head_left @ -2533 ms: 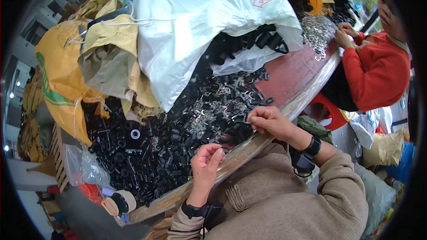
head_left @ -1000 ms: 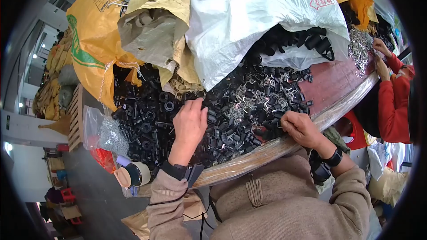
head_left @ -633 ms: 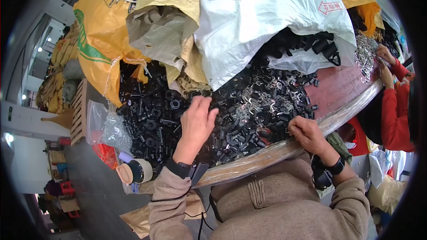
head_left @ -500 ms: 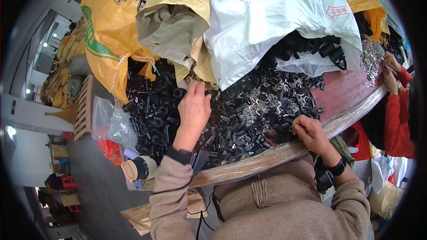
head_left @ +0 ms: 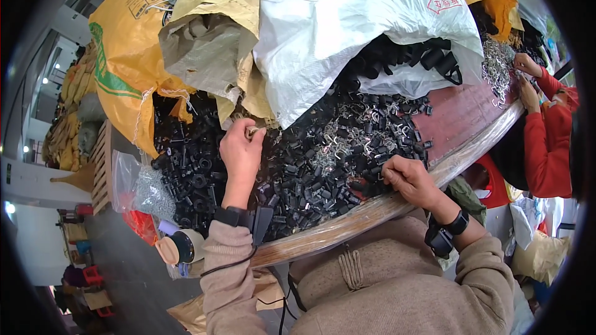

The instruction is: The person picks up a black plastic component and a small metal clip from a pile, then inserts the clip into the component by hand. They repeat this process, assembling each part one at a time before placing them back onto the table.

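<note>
Thumb and fingers of the left hand (head_left: 241,156) are drawn together on what looks like a small, pale tan piece (head_left: 251,131), just below a tan sack with a grey lining (head_left: 214,3), over small black plastic parts (head_left: 298,180). The right hand's (head_left: 411,181) fingers curl closed near curved silver metal hooks (head_left: 326,149); any load is hidden. Picking out pieces seems in hand; the next move calls for a steady pinch.
</note>
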`<state>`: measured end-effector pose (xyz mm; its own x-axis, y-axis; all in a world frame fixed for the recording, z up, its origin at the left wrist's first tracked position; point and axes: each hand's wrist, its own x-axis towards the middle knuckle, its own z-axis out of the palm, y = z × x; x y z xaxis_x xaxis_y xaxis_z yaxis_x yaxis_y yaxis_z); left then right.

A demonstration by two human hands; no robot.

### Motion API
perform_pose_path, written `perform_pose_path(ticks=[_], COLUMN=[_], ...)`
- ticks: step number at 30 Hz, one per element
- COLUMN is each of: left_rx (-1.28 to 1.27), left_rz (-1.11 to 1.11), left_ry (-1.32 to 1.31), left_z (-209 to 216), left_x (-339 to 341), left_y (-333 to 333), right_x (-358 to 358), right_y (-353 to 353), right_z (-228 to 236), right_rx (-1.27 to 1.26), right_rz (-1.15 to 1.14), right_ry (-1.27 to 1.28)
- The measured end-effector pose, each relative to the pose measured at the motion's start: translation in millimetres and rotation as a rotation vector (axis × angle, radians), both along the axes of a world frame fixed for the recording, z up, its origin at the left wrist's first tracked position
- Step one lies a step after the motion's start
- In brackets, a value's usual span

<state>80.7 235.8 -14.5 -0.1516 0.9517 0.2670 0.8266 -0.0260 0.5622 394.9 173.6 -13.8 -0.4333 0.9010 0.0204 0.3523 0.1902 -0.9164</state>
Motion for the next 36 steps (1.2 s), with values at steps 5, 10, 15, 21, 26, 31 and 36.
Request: perform_pose_path(ticks=[5, 10, 15, 21, 26, 31, 36], left_rx=[-0.267, -0.260, -0.202, -0.051, -0.047, 0.029, 0.029], left_rz=[0.071, 0.009, -0.025, 0.091, 0.055, -0.020, 0.062], left_ry=[-0.861, -1.058, -0.716, 0.542, 0.632, 0.564, -0.335], left_z=[27, 30, 31, 34, 16, 15, 27], left_x=[4, -38, -49, -19, -26, -30, -30], left_y=[-43, -94, -106, -64, -44, -46, -68], right_x=[-1, -4, -12, -13, -4, 4, -1], right_y=[-9, -28, -29, -21, -11, -5, -5], right_z=[-8, 6, 8, -1, -9, -13, -10], right_rx=[0.084, -0.164, -0.221, -0.226, -0.228, -0.207, 0.020], right_rz=[0.010, -0.020, -0.013, -0.016, 0.000, 0.013, 0.091], right_ry=[0.069, 0.137, 0.178, 0.183, 0.147, 0.170, 0.064])
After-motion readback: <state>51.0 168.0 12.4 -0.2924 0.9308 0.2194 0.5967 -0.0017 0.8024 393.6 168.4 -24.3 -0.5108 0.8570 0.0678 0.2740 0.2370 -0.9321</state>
